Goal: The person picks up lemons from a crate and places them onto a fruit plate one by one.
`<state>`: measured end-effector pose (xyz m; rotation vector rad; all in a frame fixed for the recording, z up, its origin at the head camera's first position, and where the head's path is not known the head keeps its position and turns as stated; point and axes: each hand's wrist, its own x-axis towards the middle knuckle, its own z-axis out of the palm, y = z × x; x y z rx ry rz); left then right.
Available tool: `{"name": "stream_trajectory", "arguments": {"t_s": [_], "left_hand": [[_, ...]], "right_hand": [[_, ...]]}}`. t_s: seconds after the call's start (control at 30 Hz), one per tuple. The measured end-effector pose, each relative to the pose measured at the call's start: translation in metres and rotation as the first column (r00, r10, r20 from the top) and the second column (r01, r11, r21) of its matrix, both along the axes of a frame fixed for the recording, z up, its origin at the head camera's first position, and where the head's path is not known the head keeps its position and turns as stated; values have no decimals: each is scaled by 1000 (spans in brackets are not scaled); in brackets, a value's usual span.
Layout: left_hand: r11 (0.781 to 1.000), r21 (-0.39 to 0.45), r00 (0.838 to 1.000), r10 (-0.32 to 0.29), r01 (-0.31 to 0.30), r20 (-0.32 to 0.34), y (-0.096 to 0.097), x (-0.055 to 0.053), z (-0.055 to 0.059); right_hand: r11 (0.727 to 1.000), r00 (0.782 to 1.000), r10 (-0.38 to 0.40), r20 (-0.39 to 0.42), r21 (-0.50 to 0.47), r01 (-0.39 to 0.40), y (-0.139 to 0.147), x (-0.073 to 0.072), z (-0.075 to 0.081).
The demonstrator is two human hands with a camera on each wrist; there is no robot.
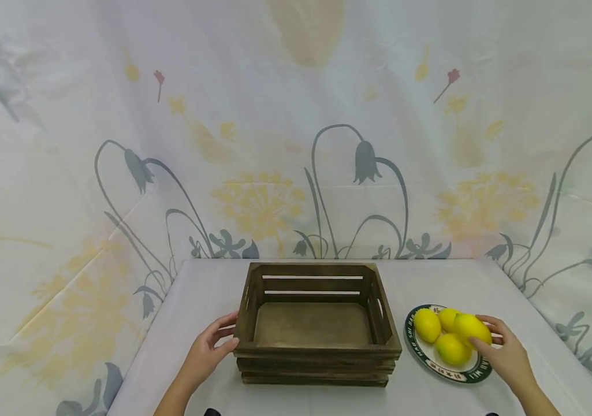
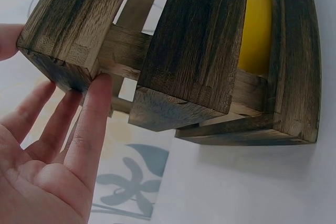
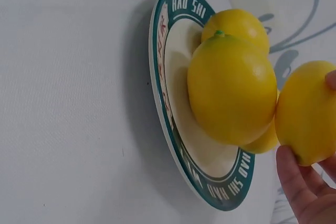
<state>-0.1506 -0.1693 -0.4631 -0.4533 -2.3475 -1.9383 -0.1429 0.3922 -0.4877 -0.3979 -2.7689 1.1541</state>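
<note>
A dark brown slatted wooden crate (image 1: 316, 352) stands on the white table. My left hand (image 1: 207, 351) rests on its left front corner, fingers fairly straight against the wood, thumb at the rim. Between the slats in the left wrist view, something yellow (image 2: 256, 30) shows. To the right of the crate is a round plate (image 1: 417, 352) with a green lettered rim. Three lemons lie on it, one large with a greenish tip (image 3: 231, 90). Over the plate's right side my right hand (image 1: 509, 352) holds another lemon (image 3: 304, 111) between thumb and fingers, right beside the large one.
White cloth covers the table (image 1: 207, 289). A flower-printed curtain (image 1: 275, 144) rises behind it and along both sides. A small dark object (image 1: 212, 412) pokes in at the bottom edge of the head view.
</note>
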Motion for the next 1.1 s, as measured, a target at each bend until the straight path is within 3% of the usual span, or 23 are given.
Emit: {"name": "stream_trajectory", "arguments": {"t_s": [0.27,0.6,0.9,1.1], "left_hand": [[1000,-8,1000,-4,4,24,-1,-3,-4],[1000,-13,999,-5,6,41,-2,-3,-5],[1000,-7,999,-5,5,46,-1,-3,-4],[1000,-14,999,9,-9,37,-1,-3,-5]], "right_hand": [[999,997,40,71,0,-41,13,5,-1],[995,981,101,167,-5,-102,18,2,-17],[986,977,141,162,65,-153,18,-1,-26],[983,976,150,156,82,-164,18,1,-21]]}}
